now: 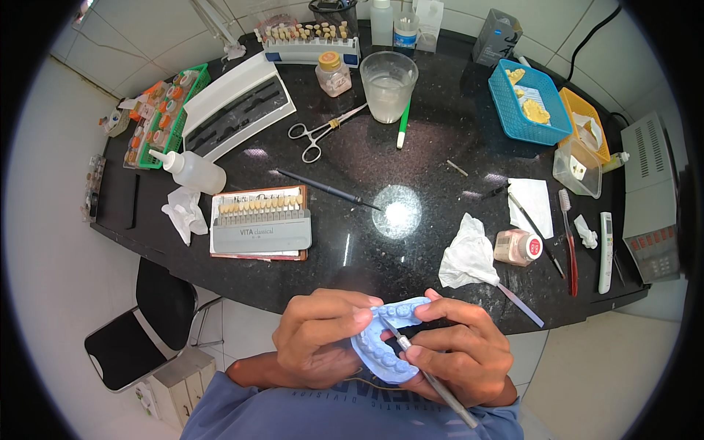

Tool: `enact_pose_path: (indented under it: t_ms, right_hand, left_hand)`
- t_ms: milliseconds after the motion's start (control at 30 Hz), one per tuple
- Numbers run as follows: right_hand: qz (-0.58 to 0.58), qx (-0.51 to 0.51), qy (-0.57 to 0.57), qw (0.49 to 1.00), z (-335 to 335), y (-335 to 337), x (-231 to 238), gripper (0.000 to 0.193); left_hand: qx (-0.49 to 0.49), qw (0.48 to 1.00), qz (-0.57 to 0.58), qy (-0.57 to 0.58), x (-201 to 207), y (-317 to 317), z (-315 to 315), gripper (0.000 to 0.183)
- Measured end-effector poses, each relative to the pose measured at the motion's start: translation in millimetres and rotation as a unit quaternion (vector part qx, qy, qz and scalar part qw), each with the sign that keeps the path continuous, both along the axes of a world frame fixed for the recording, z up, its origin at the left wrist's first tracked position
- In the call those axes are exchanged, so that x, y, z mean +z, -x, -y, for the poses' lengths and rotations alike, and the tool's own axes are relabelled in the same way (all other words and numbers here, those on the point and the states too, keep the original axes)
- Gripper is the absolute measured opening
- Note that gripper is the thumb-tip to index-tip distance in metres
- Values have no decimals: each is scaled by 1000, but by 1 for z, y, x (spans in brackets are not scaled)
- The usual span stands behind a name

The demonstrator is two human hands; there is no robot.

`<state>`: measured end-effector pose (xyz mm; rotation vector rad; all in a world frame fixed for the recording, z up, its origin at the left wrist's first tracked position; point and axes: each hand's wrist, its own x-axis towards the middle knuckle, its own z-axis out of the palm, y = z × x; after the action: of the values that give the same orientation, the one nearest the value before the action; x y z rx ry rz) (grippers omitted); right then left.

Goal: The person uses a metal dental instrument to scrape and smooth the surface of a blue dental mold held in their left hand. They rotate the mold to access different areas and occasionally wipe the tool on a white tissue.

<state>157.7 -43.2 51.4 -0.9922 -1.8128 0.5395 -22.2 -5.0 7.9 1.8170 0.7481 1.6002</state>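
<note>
A blue dental cast point(375, 353), horseshoe-shaped with a row of teeth, is held up in front of my body, just off the table's near edge. My left hand point(320, 330) grips its left side, thumb and index finger at the upper teeth. In my right hand point(463, 339) is a metal scalpel-like knife point(449, 396), held like a pen; its pointed blade meets the inner side of the upper teeth. Fingers of that same hand also steady the cast's right side. Part of the cast's lower rim is hidden behind my fingers.
On the black stone table point(330, 242) lie a tooth shade guide point(260, 231), a thin dark instrument point(330, 189) and scissor-handled forceps point(312, 139). A glass of cloudy liquid point(389, 88) stands farther back. Rightward are crumpled tissue point(467, 253), a pink-filled bottle point(517, 248), a toothbrush point(568, 242) and a blue basket point(528, 110).
</note>
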Motion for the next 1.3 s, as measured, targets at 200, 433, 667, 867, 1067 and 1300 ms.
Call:
enact_pose_path:
  t_ms: [200, 433, 667, 867, 1067, 1300]
  right_hand:
    - [-11, -3, 11, 1000, 2, 0, -2, 27]
    - [-16, 4, 20, 1000, 4, -3, -1, 27]
    - [-9, 10, 25, 1000, 4, -5, -1, 26]
    - [-17, 7, 28, 999, 5, -6, -1, 26]
    - [-10, 12, 34, 999, 4, -8, 1, 25]
    - [-9, 6, 22, 1000, 3, -8, 0, 25]
  left_hand:
    - [-1, 1000, -3, 7, 1, -2, 1, 47]
    - [-6, 1000, -1, 12, 3, -4, 2, 46]
    - [-3, 1000, -2, 15, 3, -6, 3, 46]
    - [-40, 997, -64, -11, 1, 2, 1, 55]
    - [-1, 999, -21, 27, 5, -4, 5, 43]
    - [-2, 999, -24, 27, 2, -5, 5, 43]
